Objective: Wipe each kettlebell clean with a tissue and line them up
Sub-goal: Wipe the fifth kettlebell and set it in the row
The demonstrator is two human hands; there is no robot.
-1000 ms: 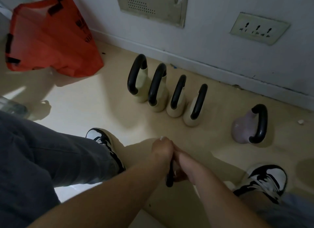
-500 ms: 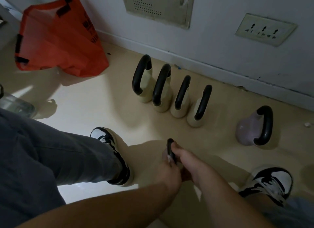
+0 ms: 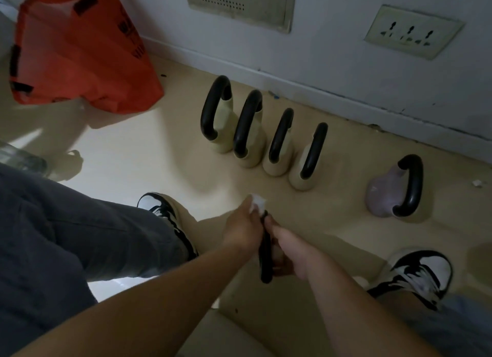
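Between my feet I hold a kettlebell by its black handle (image 3: 265, 261); its body is hidden under my hands. My right hand (image 3: 288, 250) grips the handle from the right. My left hand (image 3: 243, 227) pinches a white tissue (image 3: 258, 203) against the handle's top. Several cream kettlebells with black handles (image 3: 249, 138) stand in a slanted row near the wall. A purple kettlebell (image 3: 383, 194) with a black handle sits apart at the right.
An orange bag (image 3: 77, 50) lies at the far left by the wall (image 3: 332, 50). A clear plastic bottle (image 3: 21, 157) shows at the left edge. My black-and-white shoes (image 3: 165, 218) (image 3: 418, 274) flank the held kettlebell. A small white scrap (image 3: 476, 183) lies far right.
My left hand moved from the lower part of the handle up to its top, and the tissue now shows above my fingers. The view shifted slightly.
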